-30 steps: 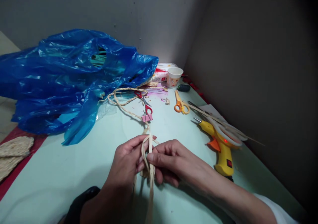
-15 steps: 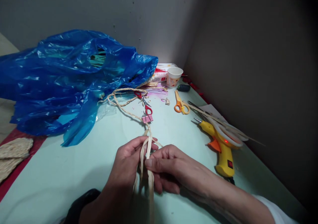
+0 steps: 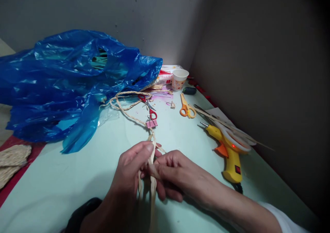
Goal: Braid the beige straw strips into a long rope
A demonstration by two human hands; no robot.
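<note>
Left hand [image 3: 129, 166] and right hand [image 3: 177, 169] pinch long pale strips [image 3: 153, 191]. These point ahead and back past the fingers

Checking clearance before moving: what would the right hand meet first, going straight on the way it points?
Beyond the pale strands it holds, the right hand would likely meet the left hand first, though depth is unclear.

Head view: carried on the head, pointed forward and down over the counter [image 3: 123, 133].
Fingers [image 3: 144, 154]: caught close up, just below the middle of frame.
Forearms [image 3: 221, 195]: brought in from the bottom, nearest of all.
Back wall [image 3: 160, 23]: faced across the top, farther off.
Sides: framed by blue bag [image 3: 72, 78], left, and dark wall [image 3: 257, 71], right.
</note>
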